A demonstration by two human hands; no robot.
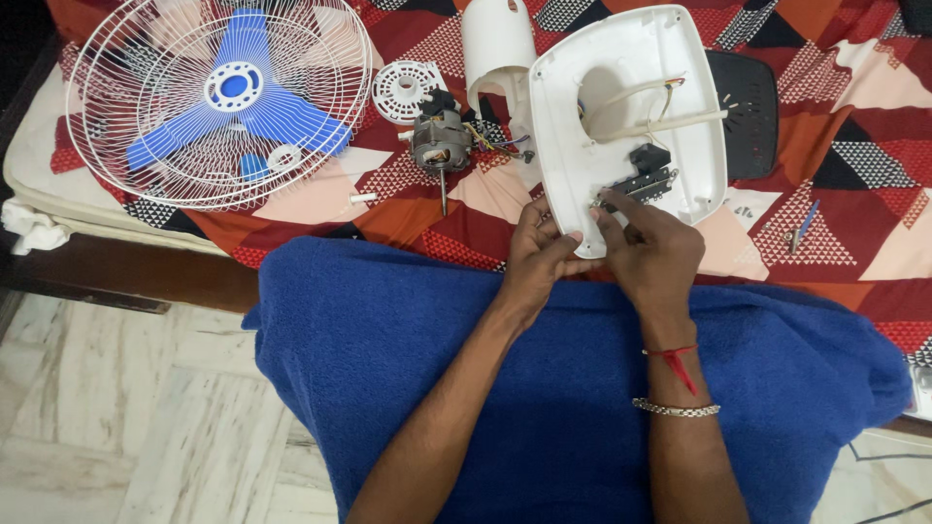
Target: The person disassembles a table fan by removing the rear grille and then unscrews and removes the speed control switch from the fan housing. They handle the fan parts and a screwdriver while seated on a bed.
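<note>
Head view, looking down: 2 bare hands are seen at the centre of the frame, both at the lower edge of a white plastic fan base that is turned underside up on a bed covered with a red, orange and white patterned spread. The left hand is curled, its fingers pinched against the rim of the base. The right hand is laid over the same rim, its fingers bent and pressed onto a black switch block mounted inside the base; whether anything small is held between them cannot be told. A red thread and a metal bracelet are worn on the right wrist. Cream-coloured wires are seen running across the inside of the base.

A blue towel is spread over the lap, filling the lower middle of the frame. At the upper left, a white wire grille with a blue 3-blade propeller is laid flat on the bed. Just right of it, near the top centre, a bare motor with its shaft pointing down, a round white slotted disc and a white curved housing are lying together. A black panel is partly hidden behind the base. A blue-handled screwdriver is lying well apart at the right.
</note>
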